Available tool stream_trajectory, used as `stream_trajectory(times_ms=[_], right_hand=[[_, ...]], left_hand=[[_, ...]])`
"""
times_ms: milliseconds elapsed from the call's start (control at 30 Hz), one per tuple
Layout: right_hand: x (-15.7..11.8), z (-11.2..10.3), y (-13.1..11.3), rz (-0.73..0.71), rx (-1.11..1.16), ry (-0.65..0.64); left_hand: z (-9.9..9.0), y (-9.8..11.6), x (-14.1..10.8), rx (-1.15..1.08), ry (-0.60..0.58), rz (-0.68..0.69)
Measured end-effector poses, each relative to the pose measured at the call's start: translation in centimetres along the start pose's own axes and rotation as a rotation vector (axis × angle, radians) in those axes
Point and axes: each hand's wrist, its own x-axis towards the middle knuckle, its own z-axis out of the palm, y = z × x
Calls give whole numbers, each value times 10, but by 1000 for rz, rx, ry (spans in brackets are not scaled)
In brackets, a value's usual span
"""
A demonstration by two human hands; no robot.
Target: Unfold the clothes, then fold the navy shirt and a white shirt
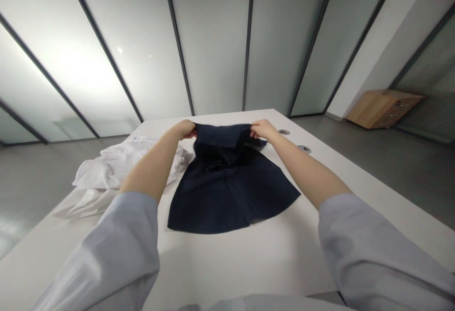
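A dark navy cloth garment (227,187) lies spread on the white table (245,263), flaring wider toward me. Its far end is lifted off the surface. My left hand (185,129) pinches the far left corner of that raised edge, and my right hand (263,129) grips the far right corner. The raised fabric folds over between my hands and hides part of the cloth beneath. A crumpled white cloth (119,169) lies just beyond my left forearm, apart from my left hand.
Two round metal grommets (283,132) (304,149) are set in the table's far right side. Past the table edges is a grey floor. Frosted glass panels stand beyond it, and a low wooden cabinet (382,108) sits at the far right.
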Motion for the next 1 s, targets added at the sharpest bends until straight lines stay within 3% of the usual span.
stream_trajectory(times_ms=[67, 100, 167, 200, 300, 367, 467, 567, 700, 900, 1000], right_hand=[[10, 4, -7, -62, 150, 207], [12, 9, -9, -101, 183, 245], [8, 25, -10, -165, 154, 193], [2, 35, -8, -196, 100, 121], [-26, 69, 2, -262, -170, -128], [-46, 88, 11, -194, -355, -228], [-70, 102, 24, -114, -474, -227], [-85, 100, 30, -103, -491, -231], [-101, 86, 28, -117, -539, -239], [-91, 61, 19, -78, -616, -133], [-77, 63, 25, -204, -594, -135]], left_hand=[[10, 11, -2, -103, 113, 91], [18, 15, -5, -77, 166, 144], [36, 18, -15, 63, 268, 260], [47, 16, -22, 163, 257, 310], [83, -3, -45, 465, -4, 355], [103, -22, -58, 652, -163, 327], [122, -50, -73, 757, -203, 189], [126, -65, -82, 750, -167, 102], [118, -58, -94, 776, -215, 131], [110, -40, -98, 788, -237, 341], [114, -47, -93, 732, -263, 499]])
